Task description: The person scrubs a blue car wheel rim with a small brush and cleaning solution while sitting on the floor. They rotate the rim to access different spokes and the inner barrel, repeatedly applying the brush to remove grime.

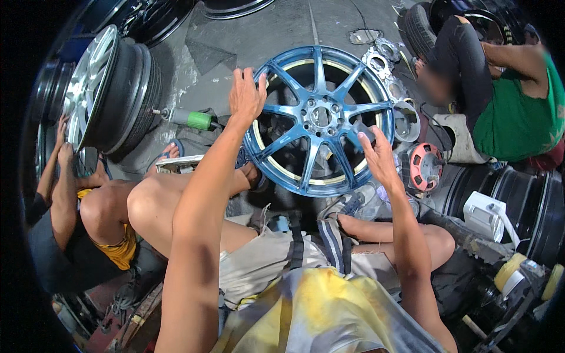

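Observation:
In front of me is a blue, multi-spoke alloy wheel rim (318, 126), tilted, with a pale ring inside its lip and bolt holes round the hub. My left hand (246, 97) is at the rim's upper left edge, fingers stretched out and one fingertip against the lip. At the right side, my right hand (379, 156) pinches a small grey, sheet-like piece (359, 129) over the spokes; its exact kind is unclear, and the fingers partly hide it. Both forearms reach forward over my bent legs.
A silver wheel with a tyre (132, 97) stands at left, beside a person's hands (65, 144). A green-and-grey power tool (188, 117) lies on the floor. At right are metal rings (379, 62), a red round device (425, 167), a white box-shaped thing (484, 216) and a seated person in green (521, 126).

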Tool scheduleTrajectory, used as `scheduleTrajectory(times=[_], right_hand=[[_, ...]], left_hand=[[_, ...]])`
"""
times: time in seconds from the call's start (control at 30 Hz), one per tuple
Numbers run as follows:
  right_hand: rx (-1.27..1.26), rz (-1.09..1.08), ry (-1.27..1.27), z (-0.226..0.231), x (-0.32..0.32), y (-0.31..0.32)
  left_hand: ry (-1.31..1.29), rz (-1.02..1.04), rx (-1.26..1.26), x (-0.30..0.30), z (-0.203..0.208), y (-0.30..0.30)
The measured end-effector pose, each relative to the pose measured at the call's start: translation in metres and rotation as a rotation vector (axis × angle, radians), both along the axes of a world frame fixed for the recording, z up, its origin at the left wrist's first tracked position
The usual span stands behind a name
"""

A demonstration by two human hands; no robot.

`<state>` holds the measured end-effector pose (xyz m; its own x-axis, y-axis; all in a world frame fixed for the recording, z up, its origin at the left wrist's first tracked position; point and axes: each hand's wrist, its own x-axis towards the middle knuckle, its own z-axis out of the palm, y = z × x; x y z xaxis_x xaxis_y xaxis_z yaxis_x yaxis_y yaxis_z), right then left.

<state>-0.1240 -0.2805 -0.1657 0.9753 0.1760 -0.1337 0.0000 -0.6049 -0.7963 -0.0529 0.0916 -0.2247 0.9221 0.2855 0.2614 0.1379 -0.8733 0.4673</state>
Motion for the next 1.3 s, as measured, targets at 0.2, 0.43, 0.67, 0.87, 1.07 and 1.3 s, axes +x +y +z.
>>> scheduleTrajectory(times=[0.2, 0.43, 0.67, 0.87, 1.07, 1.3], right_hand=[[0.067, 0.202, -0.236, -0.005, 0.021, 0.041], [-0.089, 0.395, -0.272, -0.016, 0.046, 0.068], [-0.21, 0.558, -0.373, -0.023, 0.048, 0.084], [-0.34, 0.62, -0.473, -0.032, 0.046, 0.087], [-0.303, 0.624, -0.53, -0.047, 0.039, 0.084], [-0.333, 0.604, -0.408, -0.05, 0.044, 0.089]], left_hand=[[0.308, 0.131, -0.156, 0.012, -0.011, 0.006], [0.422, 0.174, -0.276, 0.016, -0.011, 0.017], [0.438, 0.194, -0.274, 0.016, -0.011, 0.016], [0.41, 0.206, -0.285, 0.015, -0.009, 0.014], [0.464, 0.215, -0.282, 0.015, -0.007, 0.013], [0.432, 0.204, -0.279, 0.014, -0.008, 0.012]])
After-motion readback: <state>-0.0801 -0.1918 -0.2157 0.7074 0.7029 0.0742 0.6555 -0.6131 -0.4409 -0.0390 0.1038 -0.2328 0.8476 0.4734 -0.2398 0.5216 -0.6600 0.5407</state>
